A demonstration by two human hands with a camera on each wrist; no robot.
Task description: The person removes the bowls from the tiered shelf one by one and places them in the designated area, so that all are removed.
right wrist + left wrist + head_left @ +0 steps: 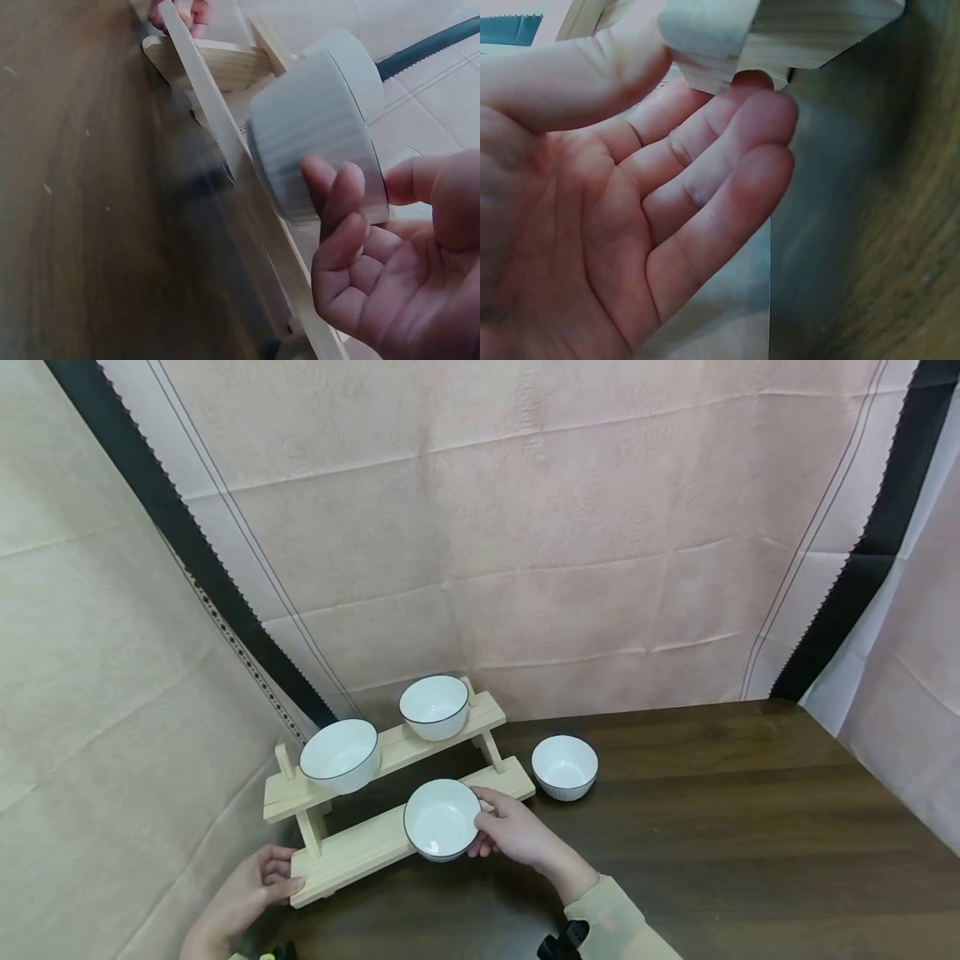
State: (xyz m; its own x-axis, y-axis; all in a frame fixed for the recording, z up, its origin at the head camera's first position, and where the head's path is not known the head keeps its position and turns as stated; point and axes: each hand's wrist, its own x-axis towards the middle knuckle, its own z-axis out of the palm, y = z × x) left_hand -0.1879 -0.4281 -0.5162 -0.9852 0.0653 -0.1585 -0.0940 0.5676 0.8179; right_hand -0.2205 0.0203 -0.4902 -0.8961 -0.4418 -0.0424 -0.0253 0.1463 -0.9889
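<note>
A two-tier wooden shelf stands at the left of the table. My left hand pinches the left end of its lower board; in the left wrist view the thumb lies on one face of the wood, with fingertips behind it. My right hand grips a white bowl by its right side, thumb at the rim and fingers against the ribbed outer wall. This bowl is upright at the lower board, right of its middle. Two more white bowls with dark rims, a left one and a right one, sit on the upper board.
Another white bowl stands on the dark wooden table, just right of the shelf. Pale fabric walls with black bands enclose the table at the back and sides.
</note>
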